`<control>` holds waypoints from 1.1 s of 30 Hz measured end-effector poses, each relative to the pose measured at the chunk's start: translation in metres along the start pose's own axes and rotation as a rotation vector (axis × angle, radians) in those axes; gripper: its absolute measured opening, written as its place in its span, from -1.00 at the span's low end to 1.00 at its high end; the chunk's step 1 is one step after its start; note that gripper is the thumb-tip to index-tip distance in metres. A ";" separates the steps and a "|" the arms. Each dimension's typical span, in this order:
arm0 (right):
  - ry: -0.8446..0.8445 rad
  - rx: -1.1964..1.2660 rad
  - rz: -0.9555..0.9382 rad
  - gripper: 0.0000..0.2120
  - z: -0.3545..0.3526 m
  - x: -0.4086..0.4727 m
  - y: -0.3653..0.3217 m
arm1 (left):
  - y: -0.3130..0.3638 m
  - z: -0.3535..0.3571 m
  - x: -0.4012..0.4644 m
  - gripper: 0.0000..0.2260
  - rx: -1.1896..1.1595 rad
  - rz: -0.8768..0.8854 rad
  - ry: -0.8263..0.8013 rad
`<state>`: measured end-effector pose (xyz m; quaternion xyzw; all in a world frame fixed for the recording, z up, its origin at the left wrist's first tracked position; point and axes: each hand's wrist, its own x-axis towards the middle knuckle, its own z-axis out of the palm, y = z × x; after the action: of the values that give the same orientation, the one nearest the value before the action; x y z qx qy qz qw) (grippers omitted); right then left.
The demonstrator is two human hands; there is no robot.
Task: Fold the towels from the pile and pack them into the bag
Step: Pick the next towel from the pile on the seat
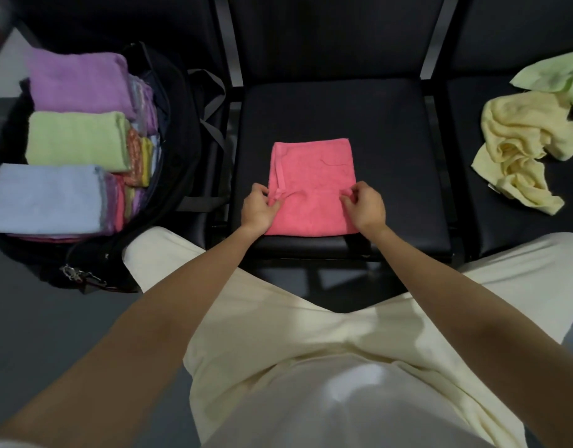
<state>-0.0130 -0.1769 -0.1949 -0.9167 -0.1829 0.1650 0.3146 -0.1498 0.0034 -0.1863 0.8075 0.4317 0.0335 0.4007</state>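
A pink towel point(312, 176), folded into a rectangle, lies on the middle black seat point(392, 130). My left hand point(258, 208) pinches its left edge near the hem strip. My right hand point(364, 205) pinches the towel's right side, fingers curled into the cloth. An open black bag point(178, 150) stands at the left, holding folded purple point(78, 80), green point(75, 140) and light blue point(47, 198) towels on top of several others. On the right seat lies the pile: a crumpled pale yellow towel point(518, 143) and a light green one point(556, 76).
Three black seats stand in a row with metal bars between them. The bag's grey strap point(211, 101) hangs over the gap to the middle seat. My legs in cream trousers point(311, 334) fill the foreground, over a grey floor.
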 end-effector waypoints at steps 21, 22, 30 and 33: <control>-0.261 -0.383 -0.675 -0.72 -0.030 -0.017 0.015 | -0.014 -0.031 -0.029 -0.70 0.400 0.592 -0.114; -0.274 -0.296 -0.637 -0.82 -0.035 -0.019 0.013 | -0.013 -0.034 -0.030 -0.70 0.324 0.570 -0.096; -0.274 0.291 -0.180 -0.86 -0.052 -0.022 -0.010 | 0.004 -0.044 -0.031 -0.88 -0.177 0.196 -0.147; -0.217 0.399 0.056 -0.93 -0.037 -0.012 -0.009 | 0.010 -0.036 -0.021 -0.94 -0.273 0.059 -0.105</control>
<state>-0.0097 -0.1949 -0.1593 -0.8180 -0.1538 0.3043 0.4634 -0.1706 0.0072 -0.1492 0.7584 0.3777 0.0613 0.5277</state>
